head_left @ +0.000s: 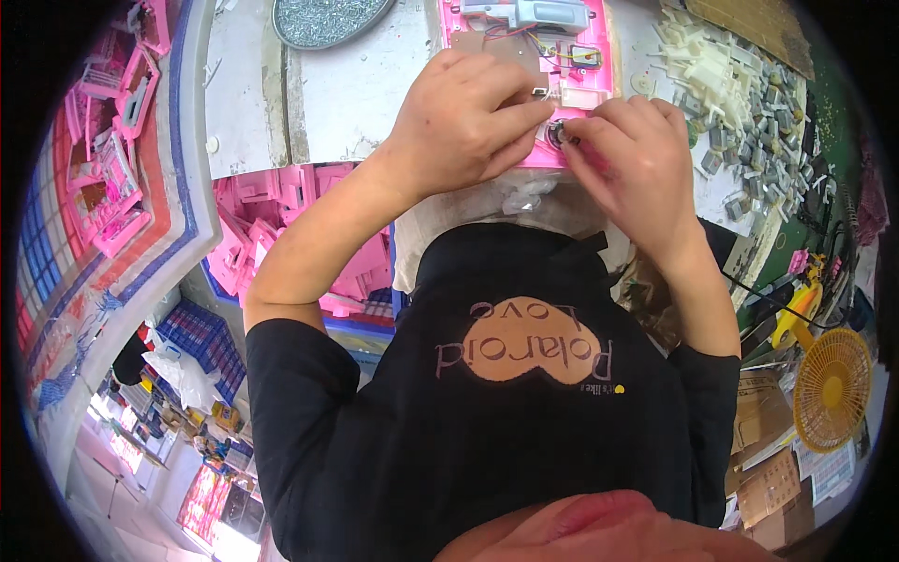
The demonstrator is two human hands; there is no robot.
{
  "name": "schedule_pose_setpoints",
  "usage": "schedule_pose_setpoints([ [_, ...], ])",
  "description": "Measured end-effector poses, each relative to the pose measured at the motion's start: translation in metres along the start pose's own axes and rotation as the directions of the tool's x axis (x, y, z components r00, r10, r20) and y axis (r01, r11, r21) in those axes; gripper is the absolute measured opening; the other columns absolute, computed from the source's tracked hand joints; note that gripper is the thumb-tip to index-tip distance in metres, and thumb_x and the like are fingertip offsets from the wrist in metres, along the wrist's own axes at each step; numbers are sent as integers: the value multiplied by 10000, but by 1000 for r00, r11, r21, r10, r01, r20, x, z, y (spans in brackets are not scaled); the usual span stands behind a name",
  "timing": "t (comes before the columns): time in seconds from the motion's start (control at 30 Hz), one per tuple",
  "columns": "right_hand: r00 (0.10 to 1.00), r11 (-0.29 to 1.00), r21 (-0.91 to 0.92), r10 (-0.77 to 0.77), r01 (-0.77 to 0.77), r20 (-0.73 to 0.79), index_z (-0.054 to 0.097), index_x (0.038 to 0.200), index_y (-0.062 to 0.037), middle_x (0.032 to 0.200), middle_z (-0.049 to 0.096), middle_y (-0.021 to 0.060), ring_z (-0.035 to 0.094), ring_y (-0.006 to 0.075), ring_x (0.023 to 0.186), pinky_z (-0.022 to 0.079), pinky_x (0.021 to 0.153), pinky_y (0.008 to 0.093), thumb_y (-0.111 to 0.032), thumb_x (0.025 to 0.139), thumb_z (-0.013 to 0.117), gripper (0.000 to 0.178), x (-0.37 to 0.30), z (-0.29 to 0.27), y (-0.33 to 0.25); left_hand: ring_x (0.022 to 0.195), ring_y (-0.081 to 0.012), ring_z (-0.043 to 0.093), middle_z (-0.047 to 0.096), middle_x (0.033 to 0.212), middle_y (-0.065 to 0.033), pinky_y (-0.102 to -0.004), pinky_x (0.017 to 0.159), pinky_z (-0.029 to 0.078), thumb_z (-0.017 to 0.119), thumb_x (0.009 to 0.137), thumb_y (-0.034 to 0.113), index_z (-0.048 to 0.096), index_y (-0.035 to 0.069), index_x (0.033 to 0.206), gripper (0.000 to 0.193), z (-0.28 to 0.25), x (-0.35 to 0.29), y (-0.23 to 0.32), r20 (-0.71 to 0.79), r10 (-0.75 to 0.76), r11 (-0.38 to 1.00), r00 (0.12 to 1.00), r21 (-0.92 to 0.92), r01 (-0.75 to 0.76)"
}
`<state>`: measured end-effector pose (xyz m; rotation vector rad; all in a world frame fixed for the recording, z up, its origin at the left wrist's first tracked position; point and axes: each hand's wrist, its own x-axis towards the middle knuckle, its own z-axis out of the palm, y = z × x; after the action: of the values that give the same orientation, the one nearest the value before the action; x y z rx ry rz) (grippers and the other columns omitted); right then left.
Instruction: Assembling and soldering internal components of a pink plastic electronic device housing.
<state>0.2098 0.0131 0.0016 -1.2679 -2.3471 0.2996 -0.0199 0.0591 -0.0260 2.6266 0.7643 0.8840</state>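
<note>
At the white surface's [342, 103] near edge, right hand [640, 173] pinches round dark part [556, 134], likely steadying it over pink plastic casing [599, 75]; left hand [473, 114]: hold unclear.

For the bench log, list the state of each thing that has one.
Pink housing: open, inner parts exposed
Coloured wires: uncovered
Left hand: fingers bent over the housing, grip unclear
Right hand: fingers at a small dark round part
Dish: holding small metal pieces
White plastic parts: piled loose
Yellow fan: spinning or stopped, cannot tell
</note>
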Motion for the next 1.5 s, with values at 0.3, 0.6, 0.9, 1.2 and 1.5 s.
schedule_pose_setpoints([
  [0.3,944,945,49,326,-324,-51,720,885,-55,765,681,76,646,218,676,490,615,338,-243,853,786,202,38,-2,34,887,-200,581,610,925,13,-401,835,396,758,738,174,763,163,988,250,6,19,1,-170,-63,988,983,129,85],
  [0.6,955,937,-201,295,-287,14,719,831,-64,735,702,100,687,289,664,518,617,393,-331,859,743,270,48,-1,32,916,-239,528,554,938,-49,-469,903,319,690,785,225,738,108,1091,332,9,35,2,-59,-150,968,987,192,159],
  [0.9,899,896,-241,413,-372,147,704,858,-40,796,713,163,697,353,742,534,652,458,-297,832,724,260,55,-4,34,918,-236,532,544,921,-43,-475,899,333,688,773,226,744,111,1073,326,13,35,0,-74,-112,969,991,211,126],
  [1.2,718,654,320,534,-686,447,743,910,-50,733,667,-32,555,33,641,425,562,224,-329,954,726,283,43,-33,86,906,-246,529,535,900,-53,-472,891,343,692,759,229,747,103,1029,302,15,37,-1,-117,-100,982,988,148,117],
  [1.5,695,598,357,589,-718,412,768,915,-4,699,718,95,677,146,667,524,613,337,-274,884,755,272,44,-10,63,960,-220,548,564,929,-11,-414,894,391,768,740,198,745,140,997,265,5,46,-10,2,-30,978,1000,208,29],
])
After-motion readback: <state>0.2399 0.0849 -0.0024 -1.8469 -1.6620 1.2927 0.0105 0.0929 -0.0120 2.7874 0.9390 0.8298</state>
